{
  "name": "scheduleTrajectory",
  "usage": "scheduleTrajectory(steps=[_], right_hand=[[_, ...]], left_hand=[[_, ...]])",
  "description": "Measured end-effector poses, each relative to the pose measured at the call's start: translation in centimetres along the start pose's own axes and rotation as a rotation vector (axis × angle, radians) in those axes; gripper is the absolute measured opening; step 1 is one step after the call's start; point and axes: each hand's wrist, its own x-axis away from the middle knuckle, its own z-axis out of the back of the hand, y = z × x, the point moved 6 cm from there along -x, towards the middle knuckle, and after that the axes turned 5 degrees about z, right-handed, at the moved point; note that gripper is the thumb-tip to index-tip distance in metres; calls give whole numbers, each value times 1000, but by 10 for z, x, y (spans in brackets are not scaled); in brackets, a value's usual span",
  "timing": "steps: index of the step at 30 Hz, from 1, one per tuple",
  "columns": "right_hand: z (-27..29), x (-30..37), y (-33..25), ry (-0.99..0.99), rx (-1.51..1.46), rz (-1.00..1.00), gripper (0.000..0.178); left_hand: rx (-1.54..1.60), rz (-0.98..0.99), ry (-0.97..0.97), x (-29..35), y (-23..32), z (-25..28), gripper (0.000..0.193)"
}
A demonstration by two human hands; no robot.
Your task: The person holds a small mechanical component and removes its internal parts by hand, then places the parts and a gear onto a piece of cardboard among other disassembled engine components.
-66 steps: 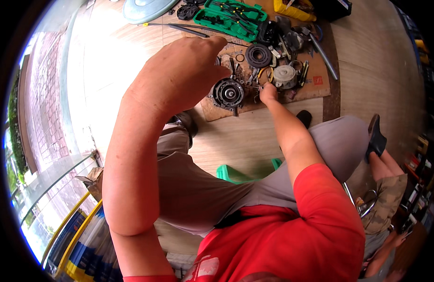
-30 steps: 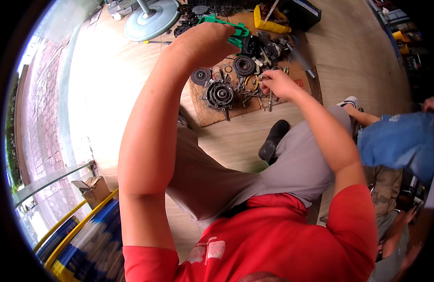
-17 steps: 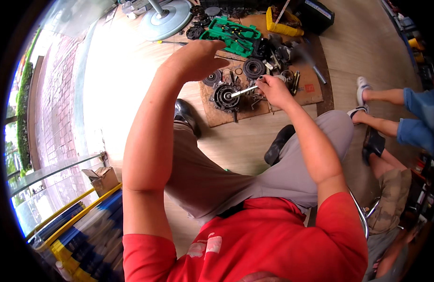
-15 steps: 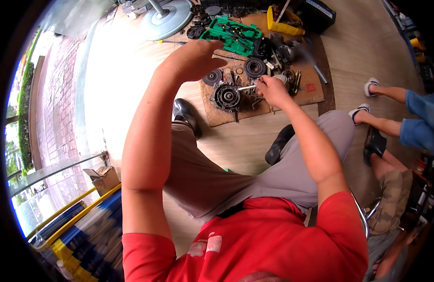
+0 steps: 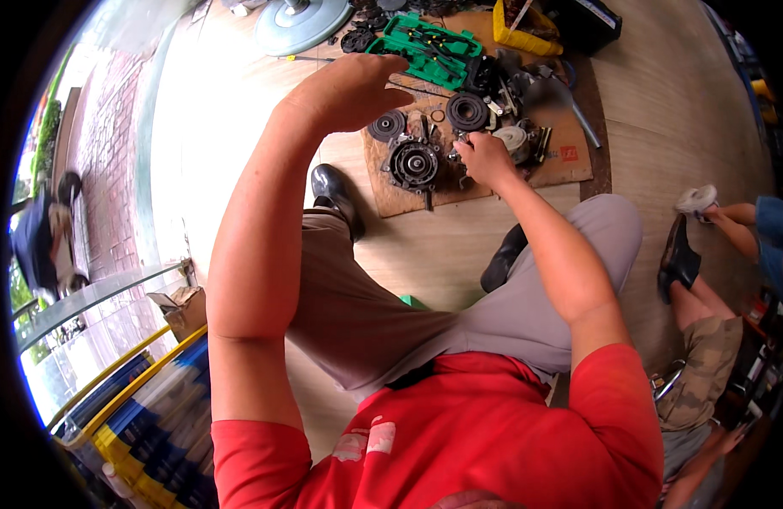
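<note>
My left hand (image 5: 353, 87) is raised above the far left part of the cardboard, fingers stretched out and thumb apart, with nothing visible in it. My right hand (image 5: 486, 159) is closed on a shiny metal tool (image 5: 456, 153), mostly hidden by the fingers, so its kind does not show. Just left of the right hand lies a round metal engine part (image 5: 413, 164) with a ringed centre. Beyond that hand is a dark ring-shaped pulley (image 5: 467, 111). A similar dark disc (image 5: 386, 125) lies below my left hand.
Under the parts lies a cardboard sheet (image 5: 391, 202). Behind are an open green tool case (image 5: 429, 53), a yellow tray (image 5: 523, 34) and a grey round base (image 5: 298, 34). A metal-handled tool (image 5: 586, 125) lies right. Other people's legs (image 5: 697, 314) are at the right edge.
The metal tool in my right hand pointed left toward the engine part; now less of it shows. The view has shifted slightly. A person near the right has stepped back, and a figure appears outside left.
</note>
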Motion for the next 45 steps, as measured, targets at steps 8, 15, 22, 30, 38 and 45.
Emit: scheduleTrajectory(steps=[8,15,22,30,38,45], right_hand=[[-16,-3,14,-34,-18,-37,33],[-11,10,0,-82,-411,-307,32],[-17,6,11,-51,-278,-207,29],[-17,10,0,-156,-605,-340,30],[-21,10,4,-149,-572,-344,29],[-24,-2,15,-26,-104,-4,29]], left_hand=[[-15,31,10,3,-13,-6,48],[-1,60,-9,5,-12,-6,49],[-9,35,-16,1,-4,-7,49],[-11,39,-35,-2,1,-7,49],[-29,27,-44,-3,2,-9,49],[-25,27,-58,-1,5,-6,47]])
